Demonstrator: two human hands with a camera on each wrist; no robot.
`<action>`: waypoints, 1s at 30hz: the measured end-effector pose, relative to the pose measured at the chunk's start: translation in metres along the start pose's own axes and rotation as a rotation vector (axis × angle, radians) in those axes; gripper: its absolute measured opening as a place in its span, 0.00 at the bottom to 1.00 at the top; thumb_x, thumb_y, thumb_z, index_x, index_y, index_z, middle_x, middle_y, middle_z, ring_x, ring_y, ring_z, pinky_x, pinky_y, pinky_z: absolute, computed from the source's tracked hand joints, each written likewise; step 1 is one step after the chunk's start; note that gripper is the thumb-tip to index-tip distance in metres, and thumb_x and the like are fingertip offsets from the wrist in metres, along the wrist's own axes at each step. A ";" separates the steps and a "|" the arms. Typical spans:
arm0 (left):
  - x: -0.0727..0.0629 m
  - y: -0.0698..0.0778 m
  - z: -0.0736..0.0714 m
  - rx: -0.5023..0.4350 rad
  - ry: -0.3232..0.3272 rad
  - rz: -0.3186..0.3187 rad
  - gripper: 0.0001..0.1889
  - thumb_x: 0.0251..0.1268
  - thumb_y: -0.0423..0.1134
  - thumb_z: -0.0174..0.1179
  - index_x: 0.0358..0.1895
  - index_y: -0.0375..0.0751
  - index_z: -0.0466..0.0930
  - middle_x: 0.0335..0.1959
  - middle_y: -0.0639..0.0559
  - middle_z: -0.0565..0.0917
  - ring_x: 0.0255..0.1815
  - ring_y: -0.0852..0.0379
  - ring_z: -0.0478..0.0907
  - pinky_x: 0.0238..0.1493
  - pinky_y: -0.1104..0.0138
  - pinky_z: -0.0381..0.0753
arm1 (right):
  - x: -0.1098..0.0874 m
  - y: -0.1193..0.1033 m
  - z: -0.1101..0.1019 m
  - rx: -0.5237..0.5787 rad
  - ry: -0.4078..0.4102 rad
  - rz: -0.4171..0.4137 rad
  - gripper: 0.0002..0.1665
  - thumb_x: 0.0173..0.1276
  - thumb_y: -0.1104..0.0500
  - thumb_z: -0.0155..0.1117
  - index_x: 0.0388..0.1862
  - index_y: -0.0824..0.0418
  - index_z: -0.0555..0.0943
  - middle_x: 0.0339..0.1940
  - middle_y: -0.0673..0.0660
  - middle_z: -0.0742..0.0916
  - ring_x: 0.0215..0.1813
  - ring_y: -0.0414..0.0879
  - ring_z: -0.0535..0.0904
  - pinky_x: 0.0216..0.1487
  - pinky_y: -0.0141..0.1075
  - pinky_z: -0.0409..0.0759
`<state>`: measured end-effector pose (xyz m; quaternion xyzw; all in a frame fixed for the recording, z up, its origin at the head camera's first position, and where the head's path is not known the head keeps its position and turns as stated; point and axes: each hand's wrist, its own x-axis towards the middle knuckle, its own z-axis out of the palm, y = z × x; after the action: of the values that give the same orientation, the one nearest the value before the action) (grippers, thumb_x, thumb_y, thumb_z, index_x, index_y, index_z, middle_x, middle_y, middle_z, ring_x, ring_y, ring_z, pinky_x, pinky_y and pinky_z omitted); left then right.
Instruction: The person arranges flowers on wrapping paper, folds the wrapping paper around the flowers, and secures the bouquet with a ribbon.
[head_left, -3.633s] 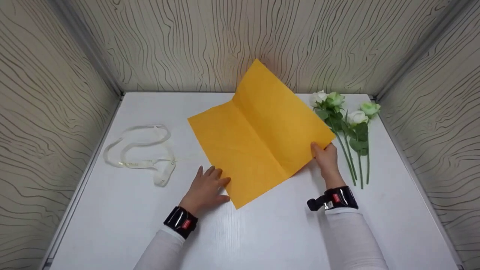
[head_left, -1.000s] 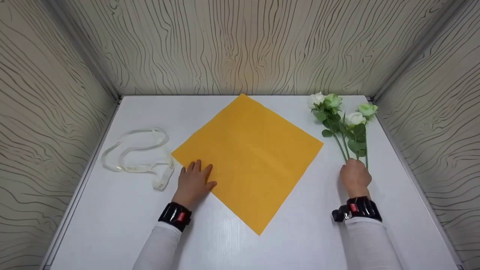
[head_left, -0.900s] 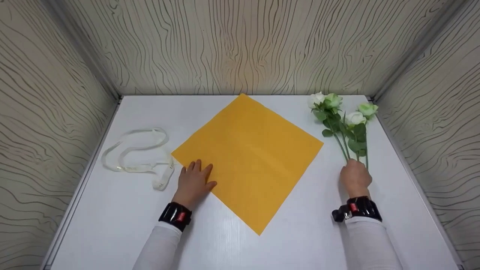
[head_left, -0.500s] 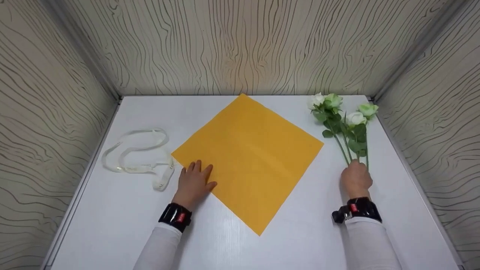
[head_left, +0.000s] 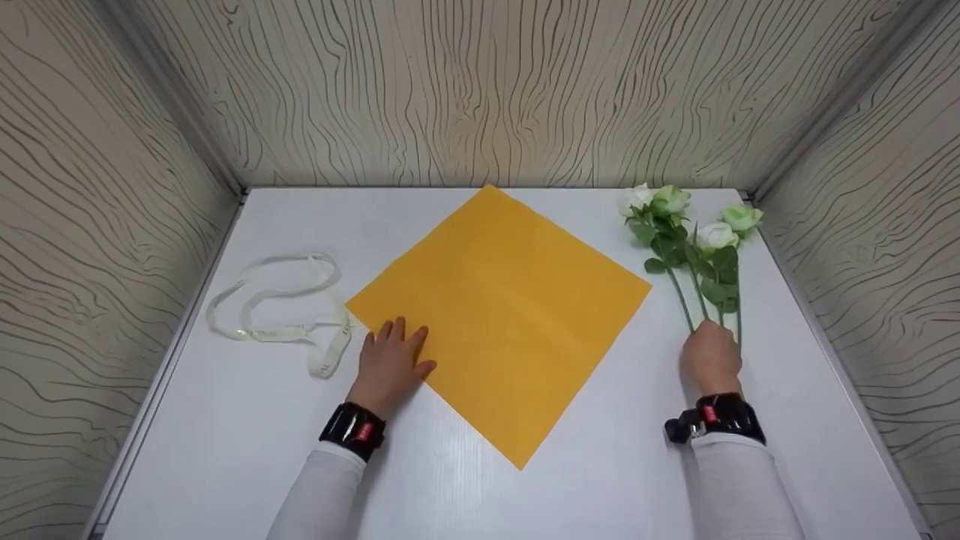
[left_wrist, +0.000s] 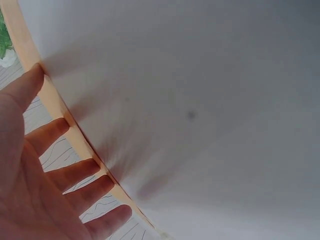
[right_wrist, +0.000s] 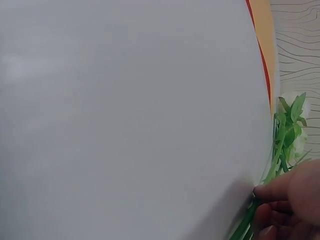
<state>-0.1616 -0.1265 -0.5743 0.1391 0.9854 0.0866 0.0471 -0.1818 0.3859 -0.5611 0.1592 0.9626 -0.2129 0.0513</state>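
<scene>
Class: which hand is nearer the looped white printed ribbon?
Left. The left hand is close beside the ribbon; the right hand is beyond the square yellow sheet, gripping green flower stems.

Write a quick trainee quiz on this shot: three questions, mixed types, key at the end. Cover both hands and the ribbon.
1. True or false: the left hand touches the orange-yellow paper sheet.

2. Multiple choice: what does the right hand hold?
A) a pair of scissors
B) the white and pale-green roses, by their stems
C) a roll of tape

3. Fill in the blank: the pale printed ribbon lies on the person's ____ side of the paper sheet.

Key: 1. True. 2. B. 3. left.
</scene>
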 end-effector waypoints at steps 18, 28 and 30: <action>0.001 0.002 -0.001 -0.020 -0.003 -0.007 0.33 0.67 0.59 0.58 0.70 0.47 0.70 0.69 0.31 0.65 0.70 0.33 0.60 0.64 0.37 0.60 | -0.005 -0.054 -0.009 0.207 -0.011 -0.102 0.16 0.75 0.61 0.53 0.45 0.76 0.76 0.32 0.67 0.83 0.30 0.54 0.80 0.33 0.42 0.76; 0.001 0.000 -0.001 -0.020 -0.002 -0.004 0.33 0.66 0.59 0.59 0.70 0.48 0.71 0.69 0.31 0.65 0.70 0.33 0.60 0.63 0.37 0.62 | -0.009 -0.095 -0.010 0.391 0.104 -0.060 0.16 0.76 0.61 0.52 0.50 0.75 0.75 0.35 0.65 0.83 0.20 0.41 0.77 0.26 0.33 0.74; 0.000 0.000 -0.001 -0.021 -0.007 -0.007 0.33 0.66 0.59 0.59 0.70 0.48 0.70 0.69 0.31 0.65 0.70 0.33 0.60 0.63 0.37 0.62 | -0.009 -0.098 -0.010 0.405 0.136 -0.051 0.16 0.76 0.61 0.52 0.50 0.74 0.75 0.36 0.65 0.83 0.21 0.42 0.77 0.26 0.33 0.74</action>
<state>-0.1618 -0.1263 -0.5734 0.1354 0.9847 0.0965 0.0523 -0.2058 0.3032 -0.5115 0.1558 0.9052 -0.3918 -0.0525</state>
